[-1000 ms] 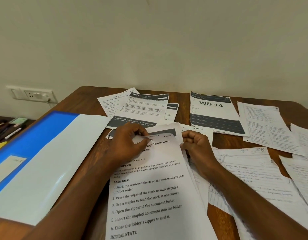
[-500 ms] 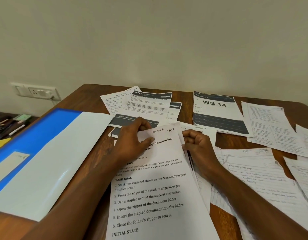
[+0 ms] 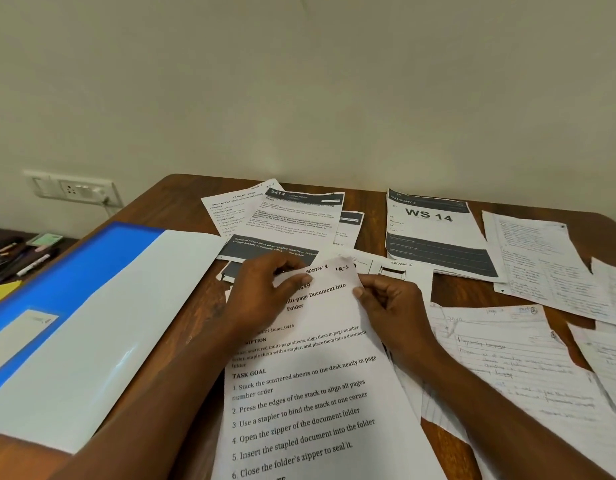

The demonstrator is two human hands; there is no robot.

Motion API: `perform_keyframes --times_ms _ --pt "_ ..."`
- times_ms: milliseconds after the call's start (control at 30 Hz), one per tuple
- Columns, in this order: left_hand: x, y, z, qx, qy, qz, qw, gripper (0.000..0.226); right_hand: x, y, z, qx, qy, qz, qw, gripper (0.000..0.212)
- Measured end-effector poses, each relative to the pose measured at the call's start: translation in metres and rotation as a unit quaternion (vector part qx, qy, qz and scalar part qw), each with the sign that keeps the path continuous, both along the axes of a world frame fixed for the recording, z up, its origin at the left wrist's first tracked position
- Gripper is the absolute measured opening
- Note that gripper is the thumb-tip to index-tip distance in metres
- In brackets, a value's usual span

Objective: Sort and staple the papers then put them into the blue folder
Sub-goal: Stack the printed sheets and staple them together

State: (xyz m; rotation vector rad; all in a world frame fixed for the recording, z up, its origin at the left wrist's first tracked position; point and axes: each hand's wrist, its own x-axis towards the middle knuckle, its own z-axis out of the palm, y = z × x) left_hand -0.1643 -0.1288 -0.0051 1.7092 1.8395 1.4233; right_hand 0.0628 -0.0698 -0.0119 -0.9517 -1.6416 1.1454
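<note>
A: What does the top sheet (image 3: 310,386) look like?
B: White, printed, with "Section 1" handwritten at its head and numbered steps lower down. The left hand (image 3: 261,292) pinches its upper left corner, thumb on top; the right hand (image 3: 391,306) pinches its right edge, fingers curled.
A: And the folder (image 3: 91,306)?
B: Left of the sheet, lying open, blue and white.
A: The surroundings?
B: A brown desk (image 3: 455,292) strewn with papers (image 3: 507,358); beyond the sheet, a cream wall (image 3: 299,81).

Soft even indoor light, faint glare on the folder sleeve (image 3: 126,355) — wide-angle bending at edges, distant print blurred
</note>
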Motion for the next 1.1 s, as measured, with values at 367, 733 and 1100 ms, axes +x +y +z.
perform_keyframes --times_ms 367,733,1100 --pt "0.009 0.003 0.001 -0.007 -0.062 -0.044 0.997 0.005 0.000 0.000 0.004 0.022 -0.002 0.018 1.000 0.035" --pt "-0.007 -0.001 0.006 -0.030 -0.106 -0.052 0.993 0.001 0.033 -0.002 0.063 0.063 -0.496 0.165 0.850 0.055" --pt "-0.009 -0.002 0.003 -0.045 -0.092 -0.038 0.994 0.002 0.025 0.035 0.054 -0.007 -0.437 0.060 0.898 0.031"
